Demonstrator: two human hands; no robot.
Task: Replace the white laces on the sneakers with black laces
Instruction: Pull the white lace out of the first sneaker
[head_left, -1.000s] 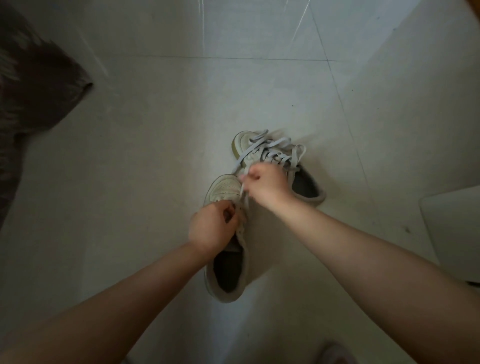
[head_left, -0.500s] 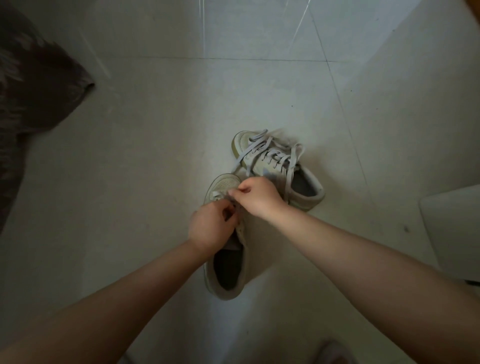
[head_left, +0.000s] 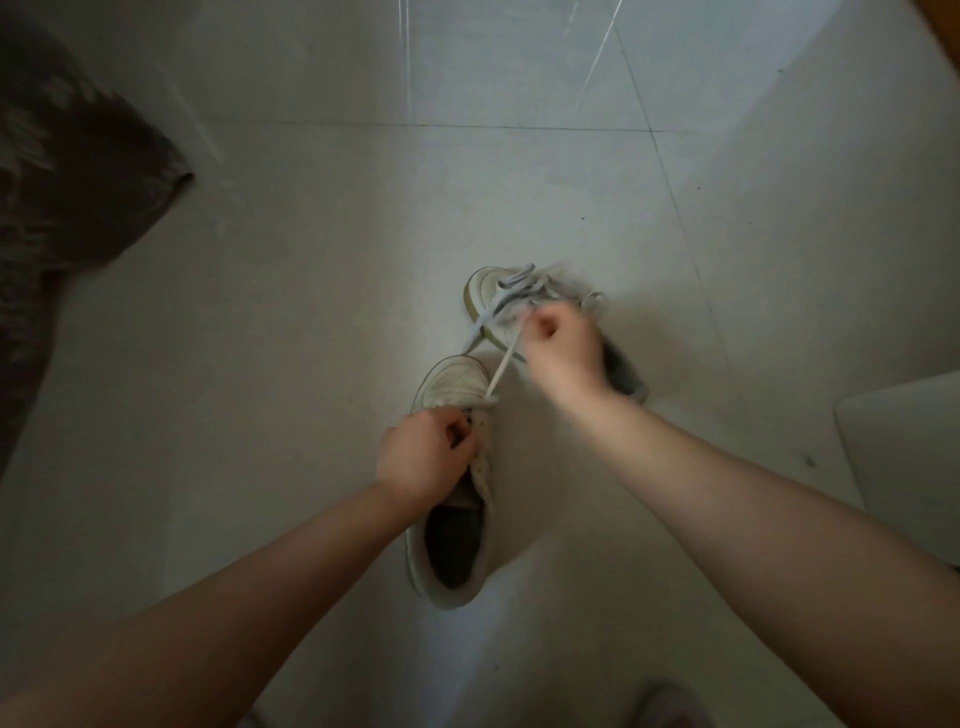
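Right hand (head_left: 563, 345) has pulled white lace (head_left: 501, 366) taut from near sneaker (head_left: 452, 384).

The floor (head_left: 311, 291) was of large pale grey tiles, glossy, with thin dark grout lines crossing at the upper right. Two worn white sneakers lay on it near the middle. The near sneaker (head_left: 449, 566) stood with its toe pointing away and its dark opening toward the viewer. The far sneaker (head_left: 485, 291) lay just beyond it, angled to the right, its loose white laces (head_left: 511, 285) spread over its top. A dark patterned cloth (head_left: 67, 176) covered the floor at the left edge. A pale, flat object (head_left: 904, 452) with a rounded corner sat at the right edge.
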